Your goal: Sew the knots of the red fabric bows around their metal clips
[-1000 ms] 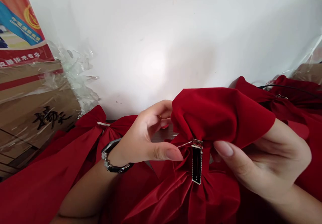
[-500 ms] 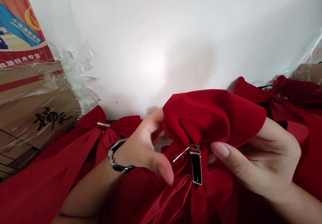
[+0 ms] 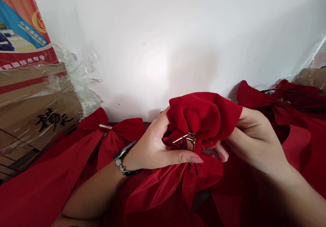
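Observation:
A red fabric bow (image 3: pixel 203 113) is between my two hands, its back side with a metal hair clip (image 3: pixel 191 140) toward me. The clip's thin prong sticks out to the left. My left hand (image 3: pixel 158 149) is closed round the bow's left side, the thumb lying across the lower part of the clip. With my right hand (image 3: pixel 254 138) I grip the bow's right loop, part of the fingers hidden behind the cloth. Red ribbon tails (image 3: pixel 158 186) hang below the clip.
Another red bow with a clip (image 3: pixel 105 126) lies at left, its long tail toward me. More red bows (image 3: pixel 280 101) lie at right, a black cable (image 3: pixel 292 90) across them. Taped cardboard boxes (image 3: pixel 30 108) stand at left against a white wall (image 3: pixel 142 43).
My left hand has moved right and closed on the bow, its thumb now over the clip. The bow's right loop has drawn in to the left with my right hand.

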Demonstrator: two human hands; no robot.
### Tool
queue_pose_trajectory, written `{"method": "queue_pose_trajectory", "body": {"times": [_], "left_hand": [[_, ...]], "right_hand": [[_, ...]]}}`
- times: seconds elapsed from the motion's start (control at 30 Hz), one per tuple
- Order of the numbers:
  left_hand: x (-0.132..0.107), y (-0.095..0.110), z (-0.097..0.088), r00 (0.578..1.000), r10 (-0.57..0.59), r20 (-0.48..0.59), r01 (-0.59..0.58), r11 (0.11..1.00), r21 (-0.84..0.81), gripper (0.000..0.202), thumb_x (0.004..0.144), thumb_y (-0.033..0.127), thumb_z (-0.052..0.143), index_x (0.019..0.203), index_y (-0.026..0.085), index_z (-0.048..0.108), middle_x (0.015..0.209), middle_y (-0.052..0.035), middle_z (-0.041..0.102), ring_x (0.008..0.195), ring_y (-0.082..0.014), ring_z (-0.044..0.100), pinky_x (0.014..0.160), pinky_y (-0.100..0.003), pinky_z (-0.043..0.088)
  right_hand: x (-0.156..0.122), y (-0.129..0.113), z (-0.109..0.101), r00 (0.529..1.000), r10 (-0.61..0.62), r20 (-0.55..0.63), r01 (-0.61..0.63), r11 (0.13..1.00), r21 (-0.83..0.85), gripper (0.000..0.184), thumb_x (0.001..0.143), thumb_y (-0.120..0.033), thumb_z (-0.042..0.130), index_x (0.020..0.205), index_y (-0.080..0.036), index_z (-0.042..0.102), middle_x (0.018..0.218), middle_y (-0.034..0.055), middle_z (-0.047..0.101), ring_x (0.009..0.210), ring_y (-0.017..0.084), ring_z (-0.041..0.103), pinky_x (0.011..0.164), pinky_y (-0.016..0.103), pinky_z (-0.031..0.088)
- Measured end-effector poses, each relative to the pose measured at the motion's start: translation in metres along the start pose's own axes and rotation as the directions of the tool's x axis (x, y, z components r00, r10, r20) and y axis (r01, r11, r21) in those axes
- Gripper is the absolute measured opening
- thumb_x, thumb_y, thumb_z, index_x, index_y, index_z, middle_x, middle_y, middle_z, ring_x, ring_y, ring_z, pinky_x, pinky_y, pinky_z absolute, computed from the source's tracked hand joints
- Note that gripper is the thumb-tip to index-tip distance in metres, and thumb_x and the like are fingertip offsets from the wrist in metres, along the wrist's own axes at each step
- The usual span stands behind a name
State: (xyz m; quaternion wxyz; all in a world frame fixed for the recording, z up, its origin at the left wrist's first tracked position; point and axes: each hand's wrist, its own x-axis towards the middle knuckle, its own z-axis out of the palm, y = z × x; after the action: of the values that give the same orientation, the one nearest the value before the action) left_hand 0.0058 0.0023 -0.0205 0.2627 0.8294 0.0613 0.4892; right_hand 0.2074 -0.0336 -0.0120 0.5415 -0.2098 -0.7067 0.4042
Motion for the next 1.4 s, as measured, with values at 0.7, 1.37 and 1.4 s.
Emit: {"method": "queue_pose_trajectory", "body": {"times": [0.7, 1.37, 1.4], "left_hand": [[0.003, 0.0, 0.001, 0.993, -0.055, 0.106, 0.061, 0.997, -0.056, 0.055, 0.074, 0.025, 0.077, 0.122, 0.022, 0.05, 0.099, -0.0034, 0.069, 0.088, -0.0183, 0.069, 0.082, -0.03, 0.057], [0.003, -0.034, -0.004, 0.952, -0.278, 0.131, 0.283, 0.959, -0.016, 0.069, 0.074, 0.031, 0.077, 0.133, 0.025, 0.042, 0.132, -0.0079, 0.055, 0.126, -0.0258, 0.052, 0.107, -0.041, 0.042], [0.003, -0.033, -0.004, 0.952, -0.271, 0.141, 0.278, 0.96, -0.031, 0.069, 0.074, 0.03, 0.077, 0.134, 0.025, 0.042, 0.133, -0.0079, 0.055, 0.126, -0.0261, 0.052, 0.107, -0.042, 0.042]], "right_hand": [[0.014, 0.007, -0.009, 0.99, 0.011, 0.138, -0.001, 0.997, -0.073, 0.028, 0.07, 0.005, 0.048, 0.056, -0.016, 0.059, 0.048, -0.0089, 0.054, 0.034, -0.001, 0.04, 0.033, 0.007, 0.03], [0.033, 0.054, -0.034, 0.961, 0.157, 0.227, -0.154, 0.988, -0.033, 0.02, 0.073, -0.013, 0.058, 0.053, -0.013, 0.056, 0.041, -0.0049, 0.05, 0.027, 0.001, 0.032, 0.029, 0.013, 0.022], [0.032, 0.055, -0.035, 0.955, 0.158, 0.25, -0.162, 0.987, -0.005, 0.022, 0.075, -0.016, 0.058, 0.053, -0.013, 0.056, 0.039, -0.0055, 0.047, 0.027, 0.001, 0.031, 0.03, 0.014, 0.021]]}}
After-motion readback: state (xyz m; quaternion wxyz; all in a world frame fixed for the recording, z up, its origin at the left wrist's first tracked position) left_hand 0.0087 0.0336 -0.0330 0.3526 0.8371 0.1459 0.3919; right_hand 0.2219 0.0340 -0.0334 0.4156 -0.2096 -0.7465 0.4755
